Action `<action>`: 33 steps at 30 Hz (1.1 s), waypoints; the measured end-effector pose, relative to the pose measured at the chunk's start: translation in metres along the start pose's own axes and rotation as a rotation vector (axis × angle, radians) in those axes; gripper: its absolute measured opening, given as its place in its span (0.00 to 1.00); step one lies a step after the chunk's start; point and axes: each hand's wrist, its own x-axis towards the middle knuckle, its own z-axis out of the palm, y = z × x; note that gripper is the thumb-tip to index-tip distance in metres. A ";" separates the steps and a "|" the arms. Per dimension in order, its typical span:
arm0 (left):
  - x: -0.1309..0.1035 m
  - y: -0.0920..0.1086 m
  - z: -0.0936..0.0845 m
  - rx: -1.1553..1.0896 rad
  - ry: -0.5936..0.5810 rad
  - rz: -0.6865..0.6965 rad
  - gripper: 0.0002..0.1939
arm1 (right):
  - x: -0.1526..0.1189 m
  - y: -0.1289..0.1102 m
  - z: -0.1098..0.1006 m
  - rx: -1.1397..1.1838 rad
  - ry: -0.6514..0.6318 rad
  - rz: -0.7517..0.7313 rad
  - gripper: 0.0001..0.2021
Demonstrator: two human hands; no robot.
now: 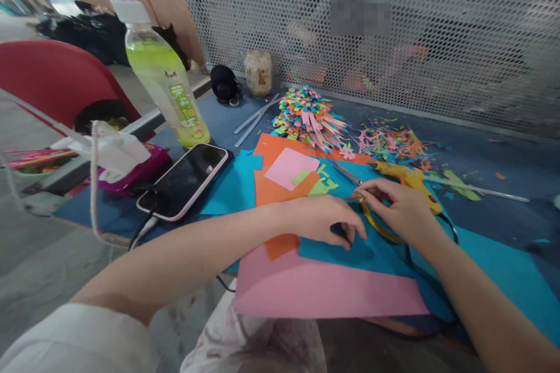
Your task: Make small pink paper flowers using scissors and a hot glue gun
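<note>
While both hands hover over layered coloured paper, the right hand [400, 210] has its fingers pinched at what looks like a thin yellowish strip [351, 198], though it's too small to tell for sure. The left hand [326, 218] is just beside it over the blue paper [341, 250], fingers loosely curled, and I can't tell if they're gripping anything. The scissors [368, 215] are right by the right hand, blades pointing toward the back, and that hand hides part of them

Honestly it's a crowded bench [490, 145]. A yellow glue gun [406, 179] lies just behind the right hand, with a clear glue stick [494, 192] poking out to the right. The left forearm cuts across the orange paper [280, 186], just above the big pink sheet [328, 291]. Farther back there's a pink square [292, 168], some green cut bits [322, 182], a spiky paper cone [308, 116] and a messy heap of scraps [391, 143] to its right. Over on the left side sit a phone [184, 180], a magenta tissue box [146, 172] and a tall drink bottle [164, 78], with a jar [258, 73] near the perforated metal panel [437, 29]
</note>
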 end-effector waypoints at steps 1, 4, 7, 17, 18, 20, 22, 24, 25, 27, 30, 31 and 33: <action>0.000 0.000 0.000 0.003 -0.005 -0.002 0.09 | 0.000 -0.001 0.000 -0.005 0.000 0.001 0.09; 0.000 0.001 0.000 0.006 -0.014 0.006 0.09 | -0.001 -0.002 -0.001 -0.022 0.003 -0.004 0.09; 0.000 0.001 0.000 0.009 -0.016 0.006 0.09 | -0.001 -0.003 -0.002 -0.036 -0.013 -0.030 0.09; 0.002 0.001 -0.001 0.007 -0.029 -0.017 0.09 | -0.002 -0.006 -0.002 -0.061 -0.066 -0.073 0.08; 0.002 0.001 0.000 0.004 -0.026 -0.016 0.09 | -0.002 -0.006 -0.002 -0.061 -0.076 -0.072 0.09; 0.001 0.001 0.000 -0.002 -0.016 -0.015 0.09 | -0.002 -0.007 -0.003 -0.067 -0.104 -0.071 0.09; 0.001 0.001 0.000 -0.006 -0.009 -0.024 0.09 | -0.002 -0.007 -0.003 -0.087 -0.126 -0.084 0.09; 0.001 0.001 0.000 -0.009 -0.011 -0.030 0.09 | -0.002 -0.007 -0.003 -0.111 -0.140 -0.109 0.09; 0.001 0.002 -0.001 -0.007 -0.013 -0.034 0.09 | -0.002 -0.006 -0.003 -0.122 -0.148 -0.121 0.09; 0.001 0.003 -0.001 0.000 -0.017 -0.034 0.09 | -0.002 -0.006 -0.003 -0.136 -0.166 -0.135 0.10; 0.001 0.005 -0.002 0.012 -0.016 -0.024 0.09 | -0.002 -0.004 -0.003 -0.151 -0.186 -0.141 0.12; 0.001 0.006 -0.002 0.012 -0.018 -0.019 0.09 | -0.002 -0.004 -0.003 -0.156 -0.190 -0.144 0.12; 0.001 0.007 -0.003 0.017 -0.017 -0.019 0.09 | -0.002 -0.004 -0.003 -0.168 -0.202 -0.152 0.12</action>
